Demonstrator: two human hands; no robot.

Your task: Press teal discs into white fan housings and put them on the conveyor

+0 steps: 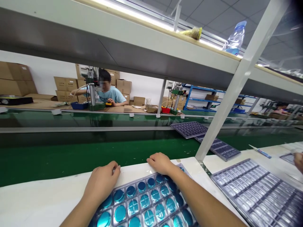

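A clear plastic tray (137,182) with several round blue discs in its compartments lies on the white work surface, running off the bottom of the view. My left hand (104,178) is by the tray's far left corner, its fingers curled and closed, with nothing visible in them. Over the tray's far edge, more to the right, lies my right hand (161,162), also with curled fingers and no object showing. My right forearm crosses above the tray's right part and hides some of the discs.
Beyond the white surface runs a green conveyor belt (71,157), with dark trays (189,129) at its right. A slanted white post (224,107) stands right of my hands, near another tray (258,192). Another person's hand (298,161) shows at the right edge. A shelf hangs overhead.
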